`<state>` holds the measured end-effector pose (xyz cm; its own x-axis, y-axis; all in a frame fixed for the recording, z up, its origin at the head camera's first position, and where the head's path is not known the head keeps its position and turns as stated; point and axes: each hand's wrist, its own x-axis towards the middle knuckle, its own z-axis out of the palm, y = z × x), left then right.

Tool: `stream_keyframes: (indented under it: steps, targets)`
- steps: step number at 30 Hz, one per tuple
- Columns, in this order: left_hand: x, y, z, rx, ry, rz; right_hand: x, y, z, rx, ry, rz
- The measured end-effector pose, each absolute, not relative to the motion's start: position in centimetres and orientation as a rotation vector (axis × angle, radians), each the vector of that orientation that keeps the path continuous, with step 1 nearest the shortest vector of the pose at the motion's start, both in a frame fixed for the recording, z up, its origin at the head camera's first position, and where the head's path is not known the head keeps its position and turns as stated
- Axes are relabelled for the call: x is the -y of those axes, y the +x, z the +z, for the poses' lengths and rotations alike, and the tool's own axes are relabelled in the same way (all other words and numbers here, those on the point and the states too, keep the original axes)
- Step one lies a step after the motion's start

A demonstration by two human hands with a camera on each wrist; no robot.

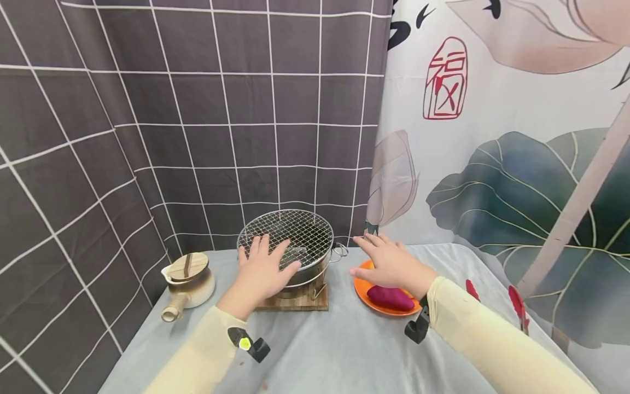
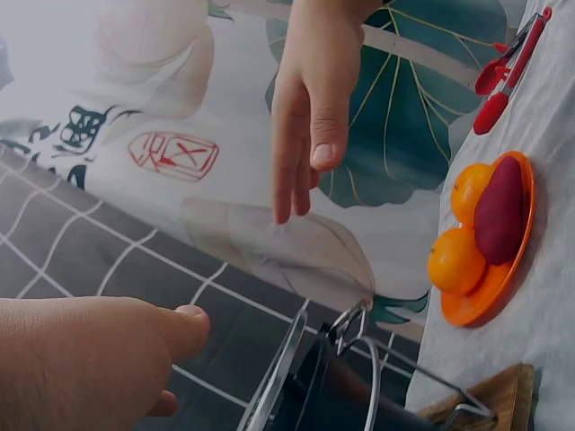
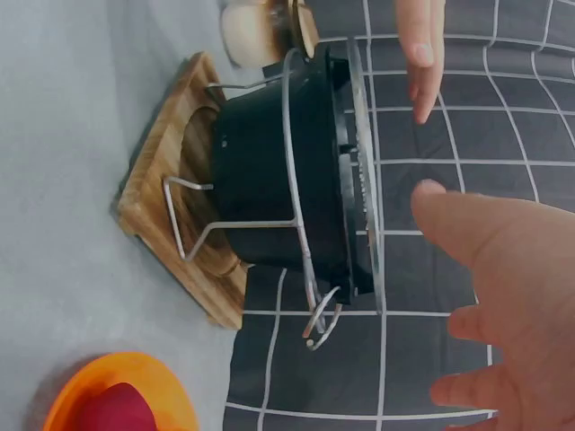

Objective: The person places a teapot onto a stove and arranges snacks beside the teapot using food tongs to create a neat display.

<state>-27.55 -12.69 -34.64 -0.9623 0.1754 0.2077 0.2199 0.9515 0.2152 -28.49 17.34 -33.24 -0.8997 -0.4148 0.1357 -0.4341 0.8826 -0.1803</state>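
Note:
My left hand [image 1: 263, 273] is held palm down with fingers spread over the near side of a round wire grill mesh [image 1: 307, 232]. The mesh tops a dark round stove [image 3: 269, 171], which has a wire stand and sits on a wooden base [image 3: 148, 193]. Off to the right, my right hand [image 1: 394, 265] hovers over an orange plate [image 1: 362, 293], its fingers extended and holding nothing. On that plate lie a purple sweet potato [image 1: 391, 298] and two oranges [image 2: 456, 260], which my right hand mostly hides in the head view. Both wrist views show gaps between the hands and these things.
A small clay pot [image 1: 199, 284] with a wooden lid [image 1: 187, 266] and a side handle stands at the table's left. Red-tipped tongs [image 2: 521, 67] lie at the right edge. Behind the light cloth-covered table [image 1: 315, 350] hang a dark checked curtain [image 1: 246, 98] and a printed one.

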Motion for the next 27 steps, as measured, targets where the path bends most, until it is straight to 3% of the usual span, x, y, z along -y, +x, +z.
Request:
stream_keyframes:
  steps: [27]
  targets:
    - [20.5,-26.0,-36.0,2.529,-0.241,-0.401,-16.9,-29.9,-38.5,2.718,0.620,0.803]
